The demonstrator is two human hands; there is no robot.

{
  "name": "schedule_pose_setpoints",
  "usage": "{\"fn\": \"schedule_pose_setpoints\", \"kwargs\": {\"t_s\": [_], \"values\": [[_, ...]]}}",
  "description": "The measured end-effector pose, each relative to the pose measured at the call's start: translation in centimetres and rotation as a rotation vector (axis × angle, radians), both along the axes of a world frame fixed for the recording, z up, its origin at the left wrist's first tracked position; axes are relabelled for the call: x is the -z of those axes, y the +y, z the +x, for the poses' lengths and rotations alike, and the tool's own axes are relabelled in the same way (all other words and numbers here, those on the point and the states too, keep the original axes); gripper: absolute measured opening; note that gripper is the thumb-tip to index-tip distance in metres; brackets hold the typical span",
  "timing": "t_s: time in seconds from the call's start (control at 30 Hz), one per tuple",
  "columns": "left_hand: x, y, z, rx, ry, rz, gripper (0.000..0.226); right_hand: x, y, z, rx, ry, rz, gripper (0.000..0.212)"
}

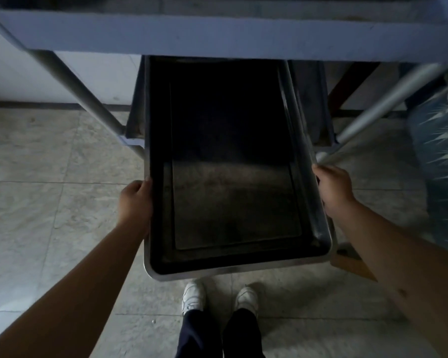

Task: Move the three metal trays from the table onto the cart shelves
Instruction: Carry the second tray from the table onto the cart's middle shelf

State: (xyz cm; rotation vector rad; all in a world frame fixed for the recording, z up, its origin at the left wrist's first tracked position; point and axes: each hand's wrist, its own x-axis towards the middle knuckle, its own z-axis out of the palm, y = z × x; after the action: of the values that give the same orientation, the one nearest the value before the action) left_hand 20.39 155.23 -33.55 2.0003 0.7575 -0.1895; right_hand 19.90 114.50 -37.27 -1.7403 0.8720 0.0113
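A deep metal tray (pixel 238 267) with a dark inside fills the middle of the head view, its far half under the cart's upper shelf (pixel 217 34). My left hand (pixel 136 202) grips the tray's left rim. My right hand (pixel 332 192) grips the right rim. The tray's far end reaches over a lower cart shelf (pixel 321 112), whose edges show on both sides. I cannot tell whether the tray rests on that shelf. No other tray is in view.
Two slanted metal cart legs (pixel 70 86) (pixel 388 104) flank the tray. A patterned blue cloth object (pixel 442 164) stands at the right. A brown box corner (pixel 352 264) sits under my right forearm. My white shoes (pixel 194 295) stand on the tiled floor.
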Motion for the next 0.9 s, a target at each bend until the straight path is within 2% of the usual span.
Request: {"fn": "schedule_pose_setpoints", "kwargs": {"t_s": [0.2,0.33,0.53,0.67,0.9], "values": [[2.6,0.3,2.9,0.027,-0.001,0.018,0.043,2.9,0.1,2.4,0.001,-0.009,-0.031,0.034],[3.4,0.6,4.0,0.006,-0.008,-0.009,0.046,3.7,0.7,3.8,0.01,-0.025,-0.002,0.026],[5.4,1.4,4.7,-0.072,0.0,-0.092,0.037,5.0,1.2,6.1,-0.06,-0.045,-0.069,0.031],[6.5,1.4,4.9,-0.096,0.027,-0.152,0.035,5.7,1.4,7.0,-0.081,-0.032,-0.082,0.02],[7.4,0.6,5.3,-0.185,0.056,-0.346,0.026,6.8,0.9,9.8,-0.224,-0.001,-0.273,0.042]]}}
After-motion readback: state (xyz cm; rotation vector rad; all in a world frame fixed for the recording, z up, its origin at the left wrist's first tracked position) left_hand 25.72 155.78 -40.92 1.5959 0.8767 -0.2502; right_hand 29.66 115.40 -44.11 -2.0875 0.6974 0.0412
